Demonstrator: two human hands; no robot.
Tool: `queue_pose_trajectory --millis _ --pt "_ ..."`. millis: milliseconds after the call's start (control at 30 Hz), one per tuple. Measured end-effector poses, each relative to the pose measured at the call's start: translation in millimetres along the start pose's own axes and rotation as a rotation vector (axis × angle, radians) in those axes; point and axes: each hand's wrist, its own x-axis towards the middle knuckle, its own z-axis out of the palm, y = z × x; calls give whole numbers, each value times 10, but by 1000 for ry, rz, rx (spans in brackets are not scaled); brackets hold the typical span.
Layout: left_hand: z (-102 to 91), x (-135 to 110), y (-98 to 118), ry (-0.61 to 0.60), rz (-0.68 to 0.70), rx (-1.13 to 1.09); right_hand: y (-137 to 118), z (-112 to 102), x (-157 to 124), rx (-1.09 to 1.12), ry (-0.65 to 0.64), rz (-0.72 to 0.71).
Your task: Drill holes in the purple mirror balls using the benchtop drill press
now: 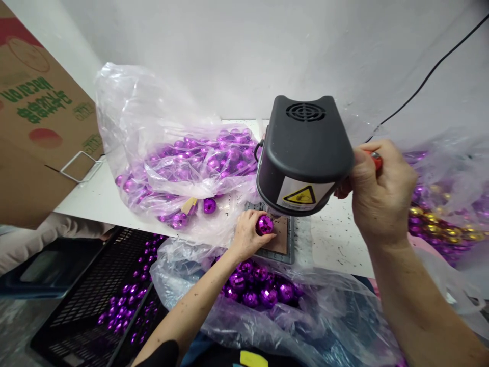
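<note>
Between the thumb and fingers of my left hand (248, 233) is a shiny purple faceted ball (264, 225). This hand is over a grey base plate (290, 247) with a brown pad (278, 239) on it. Just above and behind the ball stands a black machine head (307, 148) with a round vent and a yellow warning label. My right hand (384, 188) is wrapped round a handle at the machine's right side; a red part (376, 160) of it shows between the fingers. Below my left hand, an open plastic bag (324, 311) holds many similar purple balls (268, 295).
Behind, a clear bag (126, 102) of purple balls lies on the white table (332, 244), with one loose ball (210, 205) nearby. A cardboard box (38, 127) and a black crate (76, 306) stand left. Bagged purple and gold balls (439, 224) lie right. A cable (431, 69) crosses the wall.
</note>
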Motion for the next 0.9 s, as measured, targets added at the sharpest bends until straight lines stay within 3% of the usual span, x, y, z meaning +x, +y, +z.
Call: queue_pose_trajectory --millis 167,533,767,900 --pt "87 44 49 34 -36 51 -2 -2 -10 -10 4 6" --pt "76 38 36 -102 49 -58 61 25 3 -51 67 -76" --pt "200 21 18 51 33 -64 58 22 4 -97 76 -140" --pt "233 -5 -21 67 73 -57 64 1 6 -108 68 -150"
